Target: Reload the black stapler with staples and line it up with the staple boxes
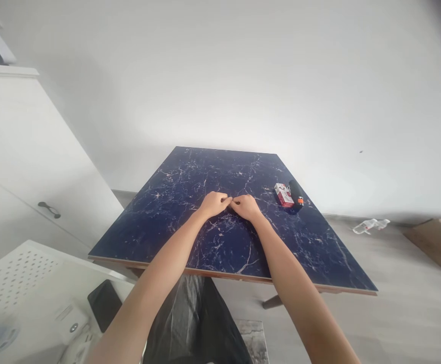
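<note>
Both my hands meet over the middle of a dark blue marbled table (140, 227). My left hand (215, 203) is closed, thumb and fingers pinched together. Mirroring it, my right hand (245, 206) is closed too, its fingertips touching or nearly touching those of the left. Whatever sits between the fingertips, if anything, is too small to make out. To the right of my right hand lies a small red and white box (283, 195), with a black cylindrical item (295, 191) bearing an orange end right beside it.
A white cabinet (27, 146) with a dark handle stands at left. Below it, a white perforated surface (27, 273) carries a dark phone-like slab (104, 305). On the floor at right are clear plastic bottles (370, 225) and a cardboard box (438, 242). A wall (228, 76) rises behind the table.
</note>
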Demonstrator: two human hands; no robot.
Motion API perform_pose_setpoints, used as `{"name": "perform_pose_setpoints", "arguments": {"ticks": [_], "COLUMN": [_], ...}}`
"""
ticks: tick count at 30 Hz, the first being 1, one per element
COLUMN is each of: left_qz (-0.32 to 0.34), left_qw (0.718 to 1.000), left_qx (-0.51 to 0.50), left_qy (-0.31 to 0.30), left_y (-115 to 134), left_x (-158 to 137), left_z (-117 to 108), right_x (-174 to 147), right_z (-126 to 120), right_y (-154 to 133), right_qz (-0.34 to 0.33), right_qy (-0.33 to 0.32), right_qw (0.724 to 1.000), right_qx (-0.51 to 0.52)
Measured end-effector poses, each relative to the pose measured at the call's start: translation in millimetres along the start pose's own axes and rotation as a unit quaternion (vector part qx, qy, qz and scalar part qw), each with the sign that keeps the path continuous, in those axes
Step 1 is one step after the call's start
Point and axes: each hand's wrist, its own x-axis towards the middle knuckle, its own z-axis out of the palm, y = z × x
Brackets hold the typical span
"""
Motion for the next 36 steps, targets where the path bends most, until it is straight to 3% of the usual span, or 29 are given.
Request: {"name": "perform_pose_setpoints", "arguments": {"ticks": [15,23,36], "left_qz": [-0.014,0.013,0.036], "left_qw": [1.000,1.000,0.999], "left_qx": [-0.010,-0.022,0.017], "left_qy": [-0.008,0.002,-0.009], "left_y": [-1.6,-2.6,-7.9], "left_x": [0.7,-0.2,2.7], "left_z": [0.6,-0.3,1.8], "right_x": [-3.9,-3.7,0.4], "right_z": [1.9,2.6,4.1], "right_y": [-2.2,-1.6,-4.1], "right_qz": [0.000,-0.007,0.002], "right_qy": [0.019,0.041,0.009], "right_qw": [0.999,0.997,1.000], "right_qx": [0.051,0.060,0.027]}}
